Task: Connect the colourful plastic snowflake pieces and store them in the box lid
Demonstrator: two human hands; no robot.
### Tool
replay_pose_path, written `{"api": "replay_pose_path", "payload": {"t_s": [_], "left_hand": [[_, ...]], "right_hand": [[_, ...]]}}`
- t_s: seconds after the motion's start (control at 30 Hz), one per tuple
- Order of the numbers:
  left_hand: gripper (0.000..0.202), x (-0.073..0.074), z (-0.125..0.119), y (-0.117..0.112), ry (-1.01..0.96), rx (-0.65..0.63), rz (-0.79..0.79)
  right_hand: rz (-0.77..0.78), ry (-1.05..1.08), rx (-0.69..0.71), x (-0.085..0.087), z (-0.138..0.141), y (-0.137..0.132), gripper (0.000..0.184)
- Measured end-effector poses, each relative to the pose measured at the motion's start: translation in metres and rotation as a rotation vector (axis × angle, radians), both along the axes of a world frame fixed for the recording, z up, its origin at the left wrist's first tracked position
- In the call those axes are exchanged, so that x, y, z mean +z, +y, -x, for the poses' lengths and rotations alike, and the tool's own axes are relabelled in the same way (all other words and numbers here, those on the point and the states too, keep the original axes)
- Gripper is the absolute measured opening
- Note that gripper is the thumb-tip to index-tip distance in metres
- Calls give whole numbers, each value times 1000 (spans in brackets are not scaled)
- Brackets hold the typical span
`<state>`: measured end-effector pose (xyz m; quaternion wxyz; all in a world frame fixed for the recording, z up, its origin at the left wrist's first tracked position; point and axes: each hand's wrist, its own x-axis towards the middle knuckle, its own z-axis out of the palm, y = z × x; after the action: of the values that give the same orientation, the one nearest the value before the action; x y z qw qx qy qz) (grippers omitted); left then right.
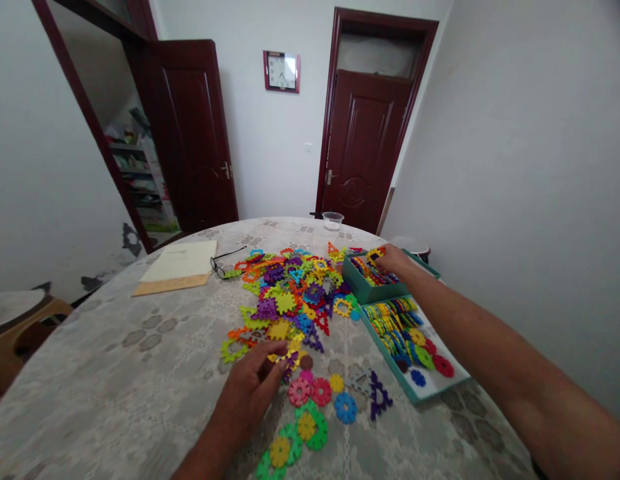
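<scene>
While pinched in the left hand (253,390) at lower centre, the flat yellow plastic piece (285,358) is judged light and stiff, best taken by its rim. What is gripped by the right hand (391,259), centre right, cannot be told.

Cloth-covered round table (115,400) carries loose plastic pieces (290,293), 2 teal trays (365,289), glasses (223,265), a notebook (177,267), a cup (333,219).

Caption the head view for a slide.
Left hand touches colourful interlocking pieces; right hand reaches into a teal box.

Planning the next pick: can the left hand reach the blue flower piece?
Probably yes: the blue flower piece lies flat and uncovered close beside the left hand, with only flat pieces between.
</scene>
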<state>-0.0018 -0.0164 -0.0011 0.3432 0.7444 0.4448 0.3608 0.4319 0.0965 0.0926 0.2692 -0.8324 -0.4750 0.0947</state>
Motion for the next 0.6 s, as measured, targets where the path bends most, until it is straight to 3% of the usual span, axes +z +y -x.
{"api": "replay_pose_path", "payload": {"t_s": [0.17, 0.33, 0.6], "left_hand": [[34, -5, 2, 1, 56, 8, -42], [32, -5, 2, 1, 99, -9, -78], [29, -9, 2, 1, 128, -24, -125]], "right_hand": [[92, -146, -64, -21, -6, 32, 40], [127, -216, -50, -37, -8, 41, 51], [185, -180, -116, -37, -29, 37, 37]]}}
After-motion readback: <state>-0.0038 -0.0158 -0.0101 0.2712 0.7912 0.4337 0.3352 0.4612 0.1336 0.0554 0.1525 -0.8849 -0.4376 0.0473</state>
